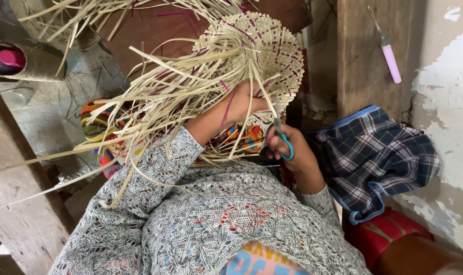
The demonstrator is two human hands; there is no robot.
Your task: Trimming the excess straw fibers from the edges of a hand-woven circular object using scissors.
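The left hand point(244, 104) is closed around the edge of a half-woven straw basket point(262, 46), which sits toward 12 o'clock of centre, its pale strips threaded with purple ones. Long loose straw strips point(155, 97) fan out from the weave toward 9 o'clock, over the grey knitted sleeve point(155, 168) of the left arm. The right hand point(292, 153), just at 4 o'clock from the left, is clamped on blue-handled scissors point(282, 137), blades pointing up at the basket's lower rim. A plaid cloth point(379, 158) lies at 3 o'clock, and a pink-handled tool point(389, 56) hangs against a wooden post point(358, 51) at 2 o'clock.
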